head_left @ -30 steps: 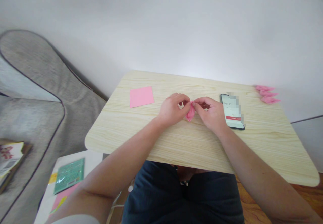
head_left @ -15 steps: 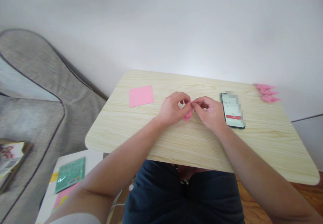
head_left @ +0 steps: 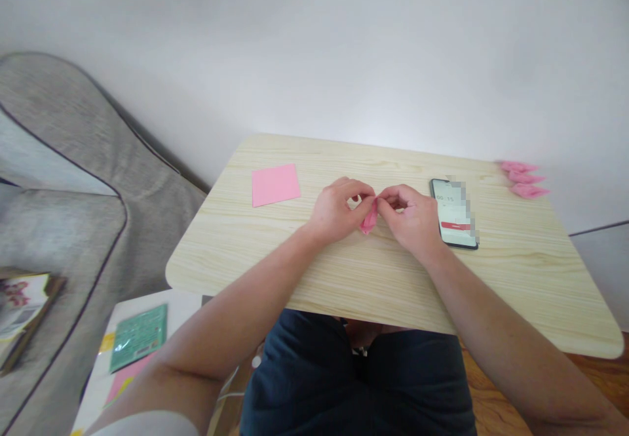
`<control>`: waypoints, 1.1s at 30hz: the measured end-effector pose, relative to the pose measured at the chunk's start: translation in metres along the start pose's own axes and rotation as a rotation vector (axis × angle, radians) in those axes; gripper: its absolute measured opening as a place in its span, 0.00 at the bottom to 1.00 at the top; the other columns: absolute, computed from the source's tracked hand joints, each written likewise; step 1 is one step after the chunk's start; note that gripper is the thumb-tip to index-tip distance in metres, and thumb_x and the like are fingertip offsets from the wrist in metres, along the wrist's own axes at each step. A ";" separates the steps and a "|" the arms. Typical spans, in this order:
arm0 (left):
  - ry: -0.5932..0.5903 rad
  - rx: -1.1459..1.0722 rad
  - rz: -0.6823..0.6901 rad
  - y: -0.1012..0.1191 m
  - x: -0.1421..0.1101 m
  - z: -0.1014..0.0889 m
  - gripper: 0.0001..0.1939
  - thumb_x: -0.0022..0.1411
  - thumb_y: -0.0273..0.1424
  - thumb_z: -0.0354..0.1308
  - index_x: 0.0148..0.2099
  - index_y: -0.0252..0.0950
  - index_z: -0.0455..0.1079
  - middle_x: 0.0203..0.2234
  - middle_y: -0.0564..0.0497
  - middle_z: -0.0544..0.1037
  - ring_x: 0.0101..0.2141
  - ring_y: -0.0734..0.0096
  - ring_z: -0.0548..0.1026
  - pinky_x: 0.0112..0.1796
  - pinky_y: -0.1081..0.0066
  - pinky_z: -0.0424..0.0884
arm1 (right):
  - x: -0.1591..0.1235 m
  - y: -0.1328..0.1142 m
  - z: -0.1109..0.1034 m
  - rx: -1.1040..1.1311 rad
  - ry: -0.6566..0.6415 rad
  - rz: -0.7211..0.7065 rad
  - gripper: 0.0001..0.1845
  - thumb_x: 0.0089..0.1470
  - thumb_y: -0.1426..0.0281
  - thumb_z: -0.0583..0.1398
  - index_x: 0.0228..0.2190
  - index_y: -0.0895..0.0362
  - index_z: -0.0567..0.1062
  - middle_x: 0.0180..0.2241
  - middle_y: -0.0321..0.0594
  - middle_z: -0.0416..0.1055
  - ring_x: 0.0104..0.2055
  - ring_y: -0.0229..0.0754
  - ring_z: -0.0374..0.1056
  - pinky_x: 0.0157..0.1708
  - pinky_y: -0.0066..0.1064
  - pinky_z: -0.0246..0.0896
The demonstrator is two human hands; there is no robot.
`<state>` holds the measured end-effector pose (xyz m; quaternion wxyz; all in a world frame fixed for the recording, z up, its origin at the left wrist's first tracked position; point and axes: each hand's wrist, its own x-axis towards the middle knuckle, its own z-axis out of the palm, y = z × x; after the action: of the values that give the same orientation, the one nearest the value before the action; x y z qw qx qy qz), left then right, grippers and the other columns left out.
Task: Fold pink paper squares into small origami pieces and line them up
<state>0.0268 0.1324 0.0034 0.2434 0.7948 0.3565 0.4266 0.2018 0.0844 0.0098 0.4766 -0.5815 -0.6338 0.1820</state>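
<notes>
Over the middle of the table, a small folded pink paper [head_left: 368,221] is pinched between my two hands, its lower end pointing toward me. My left hand [head_left: 340,211] grips its upper part from the left with thumb and forefinger. From the right, my right hand [head_left: 410,218] pinches the same top end, fingertips almost meeting those of the left. The fingers partly hide the paper's upper folds. Left of my hands lies a flat pink paper sheet [head_left: 276,185]. Three folded pink paper pieces [head_left: 523,179] sit in a row at the far right edge.
A phone [head_left: 455,216] showing a timer lies just right of my right hand on the wooden table [head_left: 363,278]. Low at the left, a green packet [head_left: 139,336] rests on a white surface. A grey sofa [head_left: 142,239] stands left, with a wall behind the table.
Both hands stay in nearly the same place, still pinching the folded pink paper. Its lower end has tilted slightly to the left compared with one second ago. The phone's timer has advanced.
</notes>
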 end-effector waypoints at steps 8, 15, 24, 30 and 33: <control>0.024 -0.137 -0.181 -0.005 0.002 -0.001 0.03 0.59 0.29 0.63 0.37 0.37 0.77 0.28 0.55 0.81 0.30 0.74 0.76 0.34 0.72 0.70 | 0.001 -0.001 0.000 -0.054 0.158 0.027 0.03 0.55 0.67 0.64 0.31 0.52 0.80 0.28 0.36 0.80 0.29 0.43 0.76 0.34 0.35 0.72; 0.007 -0.164 -0.170 -0.006 0.002 0.003 0.02 0.60 0.29 0.62 0.37 0.37 0.76 0.27 0.55 0.81 0.29 0.75 0.76 0.33 0.72 0.70 | 0.002 0.000 0.001 0.020 0.091 0.031 0.06 0.56 0.66 0.64 0.37 0.52 0.79 0.30 0.36 0.80 0.31 0.42 0.76 0.33 0.34 0.71; 0.051 -0.137 -0.129 0.002 0.002 0.001 0.03 0.64 0.29 0.60 0.40 0.38 0.75 0.31 0.54 0.82 0.34 0.74 0.78 0.38 0.71 0.72 | 0.008 0.009 0.000 0.254 -0.167 0.195 0.21 0.52 0.66 0.64 0.49 0.52 0.74 0.25 0.31 0.76 0.25 0.41 0.73 0.28 0.32 0.68; 0.034 -0.073 -0.190 -0.003 0.000 0.001 0.06 0.63 0.32 0.62 0.43 0.38 0.75 0.27 0.56 0.80 0.28 0.75 0.75 0.32 0.73 0.69 | 0.007 0.012 0.002 0.247 -0.114 0.163 0.18 0.52 0.67 0.64 0.46 0.52 0.73 0.24 0.29 0.72 0.25 0.40 0.72 0.27 0.31 0.65; -0.050 -0.020 -0.227 -0.006 0.001 0.000 0.08 0.64 0.35 0.60 0.35 0.37 0.76 0.25 0.54 0.79 0.26 0.74 0.72 0.29 0.72 0.65 | 0.007 0.012 0.002 0.237 -0.102 0.141 0.17 0.52 0.67 0.64 0.46 0.52 0.73 0.24 0.29 0.72 0.26 0.39 0.71 0.27 0.30 0.64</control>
<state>0.0250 0.1371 -0.0006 0.3067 0.7573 0.4338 0.3798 0.2077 0.0947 0.0022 0.4951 -0.5542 -0.5888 0.3179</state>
